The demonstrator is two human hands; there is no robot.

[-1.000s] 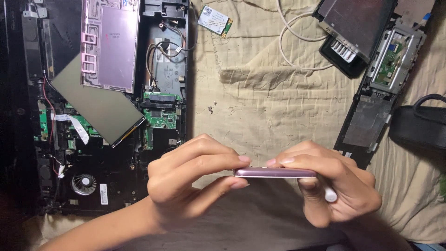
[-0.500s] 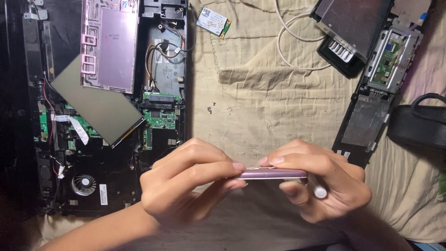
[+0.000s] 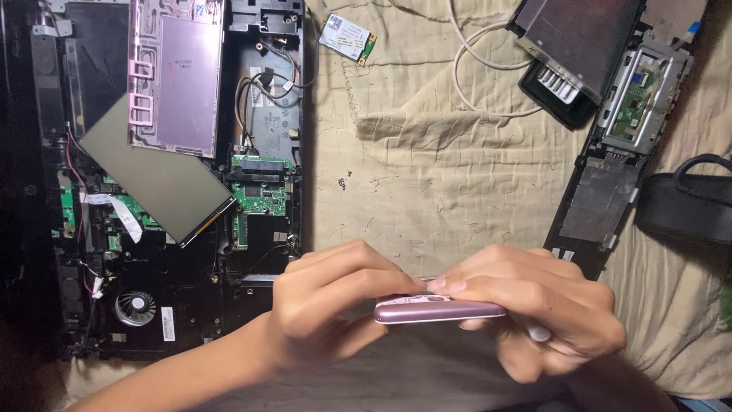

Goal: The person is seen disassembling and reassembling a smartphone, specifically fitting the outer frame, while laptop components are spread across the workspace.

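Both hands hold a thin pink metallic device (image 3: 438, 310), seen edge-on, low in the middle of the view. My left hand (image 3: 328, 309) grips its left end with curled fingers. My right hand (image 3: 541, 313) grips its right end, fingertips pressed on the top edge, and a small white object (image 3: 538, 333) shows under its fingers. The device hangs just above a beige cloth (image 3: 427, 175).
An opened black laptop base (image 3: 175, 191) with green circuit boards, a fan (image 3: 135, 307) and a pink metal plate (image 3: 179, 76) lies at left. A small wireless card (image 3: 348, 36), a white cable (image 3: 473, 84), a black panel (image 3: 610, 175) and a black pouch (image 3: 686, 206) lie beyond.
Both hands with the pink device have drifted slightly left and down; my left fingers have shifted along its top edge. Everything else stays put.
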